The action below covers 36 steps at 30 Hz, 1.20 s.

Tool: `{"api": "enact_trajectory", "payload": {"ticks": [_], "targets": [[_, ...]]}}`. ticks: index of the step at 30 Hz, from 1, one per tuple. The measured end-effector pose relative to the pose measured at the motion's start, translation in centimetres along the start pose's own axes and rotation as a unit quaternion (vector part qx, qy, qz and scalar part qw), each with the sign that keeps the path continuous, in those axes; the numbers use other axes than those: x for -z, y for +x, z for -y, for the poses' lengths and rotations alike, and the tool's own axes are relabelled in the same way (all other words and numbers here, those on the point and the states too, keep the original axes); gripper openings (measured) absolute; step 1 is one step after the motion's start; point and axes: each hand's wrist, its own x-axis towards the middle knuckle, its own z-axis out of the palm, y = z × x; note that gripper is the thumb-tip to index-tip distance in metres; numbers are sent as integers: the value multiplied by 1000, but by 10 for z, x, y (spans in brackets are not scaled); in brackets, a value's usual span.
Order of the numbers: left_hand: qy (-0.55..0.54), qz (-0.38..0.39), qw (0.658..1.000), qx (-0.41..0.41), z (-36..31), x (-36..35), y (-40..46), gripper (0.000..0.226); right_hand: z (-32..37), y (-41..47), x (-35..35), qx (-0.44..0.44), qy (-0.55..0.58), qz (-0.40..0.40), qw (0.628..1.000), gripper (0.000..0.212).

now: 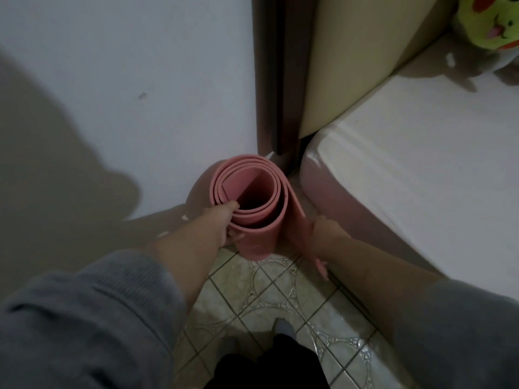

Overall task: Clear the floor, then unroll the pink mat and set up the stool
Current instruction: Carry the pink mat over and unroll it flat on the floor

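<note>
Pink mat [254, 203] stood on end in the corner, loosely coiled, tucked between the pale wall [126, 80] and the bed [407, 153], base on the tiled floor [280, 293]. Left hand [222, 223] clamped on the near rim of the roll, thumb hooked over the top edge into the coil, fingers curled round the outside. Right hand [323, 234] pressed against the roll's right flank, just beside the loose outer flap; fingers mostly hidden behind that flap, so wrapped or flat: impossible to tell.

Step in hand, by the look of it: fetching the mat out of its corner, ahead of any unrolling. Still fully rolled, not yet laid down. Next move likely called for a lift clear of the bed edge and the dark door frame [276, 80], then a turn towards open tile, with a firm hold so the slack coil would not spring loose.

No stool anywhere in view. Bottom of the roll masked by the forearms. Plush toy [488, 21] cut off at the top right corner. Dim light, soft focus; most of the floor out of frame, so cleared or cluttered: unknown.
</note>
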Motion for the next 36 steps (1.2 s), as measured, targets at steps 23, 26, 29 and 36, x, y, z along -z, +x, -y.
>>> {"api": "enact_trajectory", "payload": {"ticks": [23, 26, 29, 36], "targets": [[-55, 184, 969, -153, 103, 4, -114, 58, -2, -58, -35, -147, 550, 39, 821, 75], [-48, 180, 971, -148, 122, 8, -141, 61, -16, -96, -34, -109, 511, 58, 851, 37], [-52, 167, 976, -129, 138, 16, -170, 59, -32, -144, -41, -73, 508, 28, 858, 19], [95, 115, 978, -149, 158, 51, -237, 65, -71, -263, -76, -34, 545, -69, 835, 34]]}}
